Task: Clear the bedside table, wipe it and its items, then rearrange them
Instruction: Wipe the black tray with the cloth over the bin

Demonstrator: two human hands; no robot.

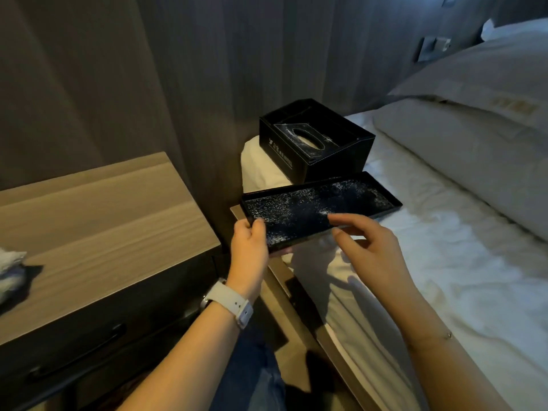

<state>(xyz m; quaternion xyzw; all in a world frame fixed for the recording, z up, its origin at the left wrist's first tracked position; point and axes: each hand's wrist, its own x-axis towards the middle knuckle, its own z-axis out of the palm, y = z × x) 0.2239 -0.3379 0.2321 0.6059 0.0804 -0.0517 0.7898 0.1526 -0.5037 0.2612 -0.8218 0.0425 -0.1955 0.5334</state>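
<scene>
wood-grain counter (98,221) at left carries only a crumpled cloth (10,271) at its edge. left hand (249,241) pinches the near corner of a dusty black tray (320,207) held over the bed (444,256) edge. right hand (370,247) hovers beside it, fingers (341,219) released. black tissue box (314,137) sits on the bed behind.

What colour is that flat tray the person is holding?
The tray is black, speckled with whitish dust or flecks inside; the head view shows it.
</scene>
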